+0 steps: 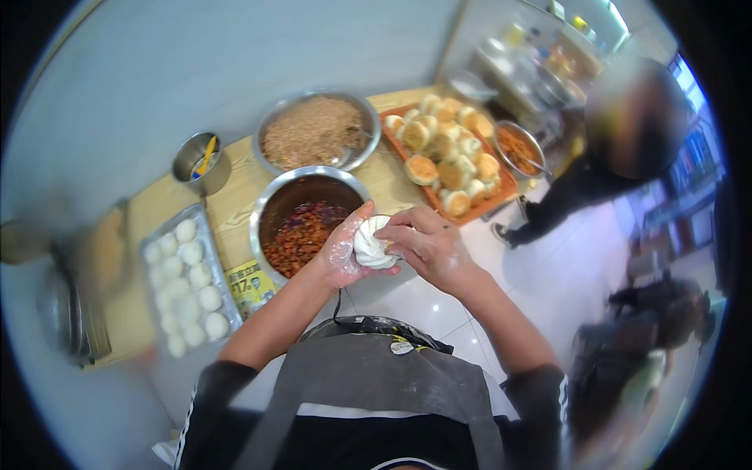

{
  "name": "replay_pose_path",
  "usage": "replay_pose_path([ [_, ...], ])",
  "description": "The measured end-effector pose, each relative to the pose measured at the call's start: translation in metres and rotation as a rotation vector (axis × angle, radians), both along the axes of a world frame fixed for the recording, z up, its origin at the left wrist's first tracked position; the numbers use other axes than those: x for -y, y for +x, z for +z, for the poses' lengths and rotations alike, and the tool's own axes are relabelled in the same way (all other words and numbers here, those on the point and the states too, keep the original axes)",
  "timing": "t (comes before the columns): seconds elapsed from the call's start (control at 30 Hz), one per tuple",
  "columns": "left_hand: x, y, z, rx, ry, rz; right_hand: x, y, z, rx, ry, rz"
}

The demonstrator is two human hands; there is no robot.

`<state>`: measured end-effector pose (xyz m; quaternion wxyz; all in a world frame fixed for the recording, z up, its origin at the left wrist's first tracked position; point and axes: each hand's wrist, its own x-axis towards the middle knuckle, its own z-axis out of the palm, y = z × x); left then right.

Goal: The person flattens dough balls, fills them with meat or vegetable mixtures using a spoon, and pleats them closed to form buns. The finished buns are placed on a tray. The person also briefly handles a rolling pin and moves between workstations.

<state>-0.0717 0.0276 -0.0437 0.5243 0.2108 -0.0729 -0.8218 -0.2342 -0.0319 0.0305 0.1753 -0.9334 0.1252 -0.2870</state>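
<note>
A round of white dough with pleated folds (374, 242) rests in my left hand (341, 249), whose palm is dusted with flour. From the right, the fingertips of my right hand (432, 244) pinch the gathered side of the dough. Just left of and beyond my hands stands a deep steel bowl (258, 220) with a chopped reddish filling (302, 241) inside. Behind it, a wide steel basin (376, 126) holds a light brown minced filling (311, 132). Whether any filling is inside the dough cannot be seen.
A metal tray (226, 276) of white dough balls lies left, near a steel pot (202, 170) with a yellow-handled tool. Right are an orange tray (432, 200) of browned buns and a steel bowl (540, 150) of orange-red food. A person (587, 182) stands at the upper right.
</note>
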Motion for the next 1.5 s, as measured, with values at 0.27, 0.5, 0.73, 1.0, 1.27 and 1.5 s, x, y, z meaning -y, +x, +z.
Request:
replay_pose_path([
  [0.27, 0.088, -0.154, 0.015, 0.048, -0.012, -0.395, 0.041, -0.176, -0.010, 0.098, -0.034, -0.299],
  [0.5, 0.145, -0.338, 0.024, 0.003, -0.109, -0.171, 0.060, -0.322, -0.019, 0.447, 0.746, -0.684],
  [0.73, 0.189, -0.440, 0.012, 0.105, -0.033, -0.505, 0.071, -0.425, -0.019, 0.155, 0.150, -0.857],
  [1.0, 0.253, -0.511, 0.002, 0.241, -0.067, -0.811, 0.112, -0.493, -0.029, -0.011, -0.030, -0.912],
  [1.27, 0.342, -0.584, -0.024, 0.170, -0.006, -1.088, 0.174, -0.553, -0.031, -0.143, -0.143, -1.014],
  [1.5, 0.385, -0.651, -0.026, 0.269, -0.017, -1.232, 0.208, -0.610, -0.047, -0.196, -0.043, -1.045],
])
